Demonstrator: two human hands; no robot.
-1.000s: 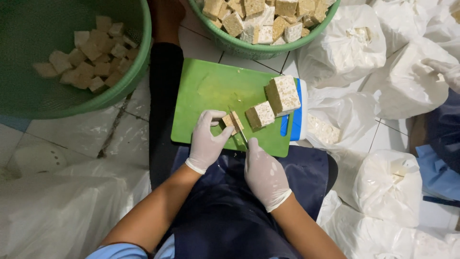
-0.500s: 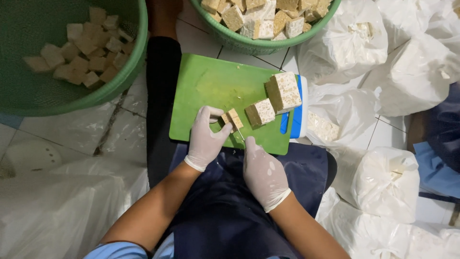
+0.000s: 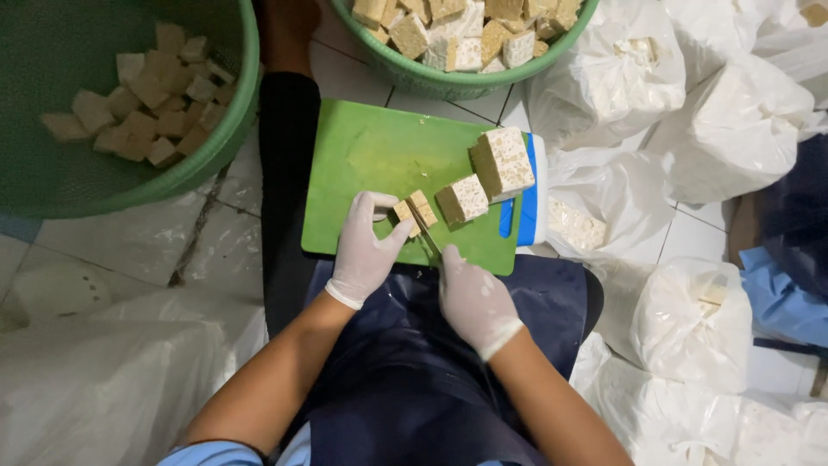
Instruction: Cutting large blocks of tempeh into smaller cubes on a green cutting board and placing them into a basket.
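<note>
A green cutting board (image 3: 379, 160) rests over my lap. On it, my white-gloved left hand (image 3: 364, 246) pinches a small tan block of tempeh (image 3: 416, 210). In my gloved right hand (image 3: 474, 298) is a knife (image 3: 424, 231), its blade set into that small block. A medium cube (image 3: 464, 199) and a larger speckled block (image 3: 502, 162) stand just to the right on the board.
A green basin (image 3: 220, 142) at upper left holds several cut pieces. A second green basin (image 3: 448, 82) at top centre is full of cubes. White plastic bags (image 3: 733, 129) of tempeh crowd the right side and lower left. White tiled floor lies beneath.
The camera view has shifted slightly. My hands stay on the small block, with the knife working through it.
</note>
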